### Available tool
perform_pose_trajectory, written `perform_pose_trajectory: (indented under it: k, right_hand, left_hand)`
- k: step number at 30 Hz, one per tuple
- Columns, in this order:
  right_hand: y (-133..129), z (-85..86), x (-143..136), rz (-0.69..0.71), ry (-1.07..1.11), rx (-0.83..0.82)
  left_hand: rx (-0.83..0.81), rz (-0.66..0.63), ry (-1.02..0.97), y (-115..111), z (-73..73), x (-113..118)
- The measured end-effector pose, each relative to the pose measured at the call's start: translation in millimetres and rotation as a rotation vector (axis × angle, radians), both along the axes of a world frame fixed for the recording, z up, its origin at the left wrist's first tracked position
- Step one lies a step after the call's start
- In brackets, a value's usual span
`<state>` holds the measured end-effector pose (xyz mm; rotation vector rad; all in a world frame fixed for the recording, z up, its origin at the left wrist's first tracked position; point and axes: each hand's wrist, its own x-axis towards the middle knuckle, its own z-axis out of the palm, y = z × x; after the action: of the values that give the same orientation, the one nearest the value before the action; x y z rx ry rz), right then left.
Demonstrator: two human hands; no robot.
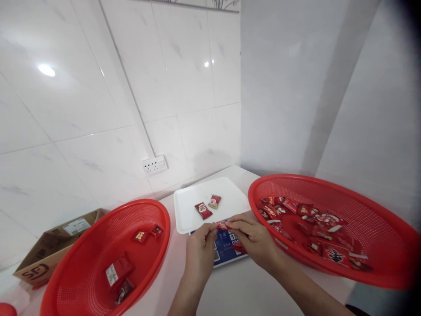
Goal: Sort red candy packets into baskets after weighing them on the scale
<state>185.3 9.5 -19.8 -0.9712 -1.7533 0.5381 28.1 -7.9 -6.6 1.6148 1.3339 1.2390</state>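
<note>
Head view: our left grip [201,245] and right grip [252,237] pinch one small packet [222,225]. We note pale markings on its red surface.

White table [250,289]; white tray [228,193] toward far edge; red basket [85,267] toward left edge; red packet [222,225]; blue panel [223,242], white-marked.

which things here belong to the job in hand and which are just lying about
In use, seemingly:
packet between left hand and right hand
scale
white tray with two packets
left red basket
right red basket

Apparently just about:
cardboard box
wall socket
</note>
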Motion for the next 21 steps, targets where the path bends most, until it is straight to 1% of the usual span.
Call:
perform_pose_trajectory:
  k: [11, 16, 21]
  right_hand:
    - [1.9, -7.0, 2.5, -0.027, -0.058, 0.115]
    - [2.7, -7.4, 3.7, -0.037, -0.027, 0.086]
    - [3.1, -9.7, 5.3, -0.064, -0.008, -0.039]
  left_hand:
    - [0.010, 0.035, 0.042, -2.6, 0.6, 2.2]
    - [0.002, 0.039, 0.059, -1.5, -2.2, 4.0]
    - [0.070, 0.049, 0.125, -1.5, -5.8, 3.6]
